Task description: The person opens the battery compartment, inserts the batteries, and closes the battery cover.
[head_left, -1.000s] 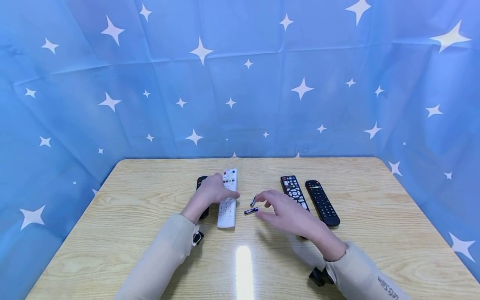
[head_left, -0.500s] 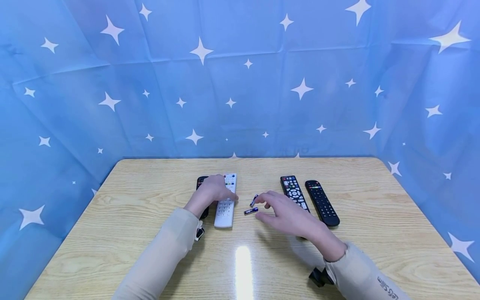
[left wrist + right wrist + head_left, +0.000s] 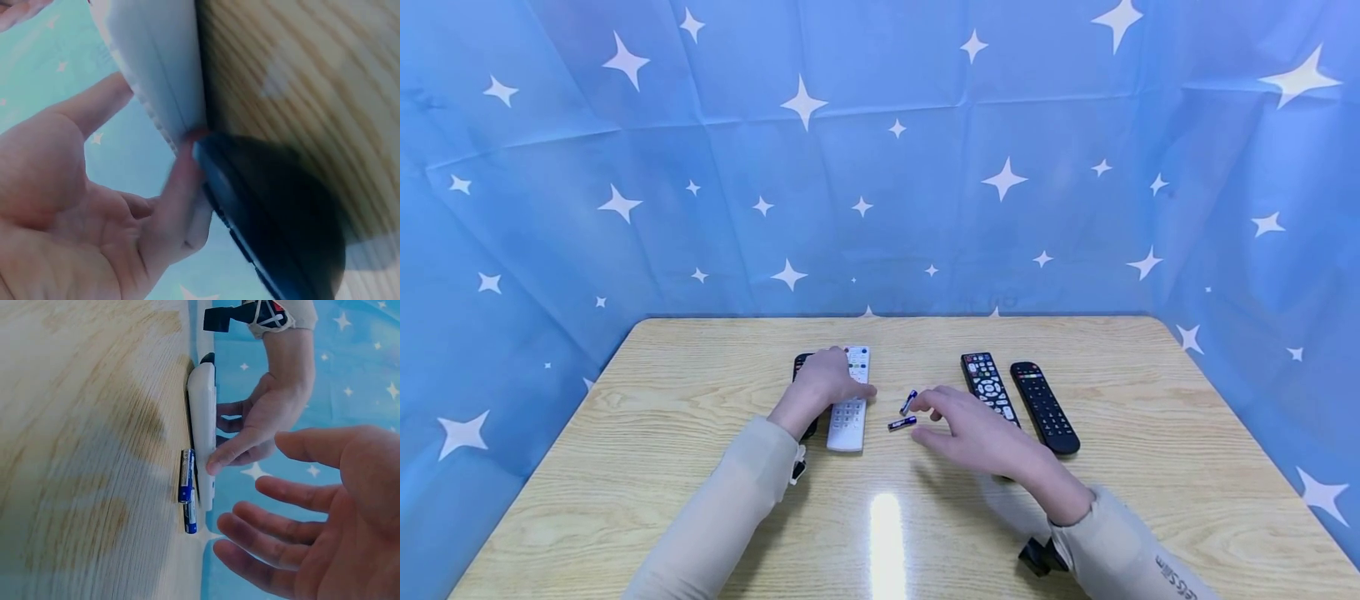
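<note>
My left hand (image 3: 826, 383) grips a white remote control (image 3: 847, 425) by its long sides, thumb on the right edge. In the left wrist view, its fingers (image 3: 178, 206) sit between the white remote and a black remote (image 3: 269, 206) lying close on the left. That black remote is mostly hidden under the hand in the head view. Two blue-and-silver batteries (image 3: 902, 423) lie on the table right of the white remote. Beside them hovers my right hand (image 3: 977, 429), fingers loosely bent and holding nothing; the right wrist view shows a gap between it and the batteries (image 3: 186, 475).
Two more black remotes lie to the right: one with white buttons (image 3: 988, 383) partly under my right hand, and a slimmer one (image 3: 1047, 408) beyond it. A blue star-print cloth (image 3: 880, 167) hangs behind the wooden table (image 3: 700, 358).
The white remote has shifted a little left, closer to the black one, with my left hand on it. My right hand and the batteries have stayed put.
</note>
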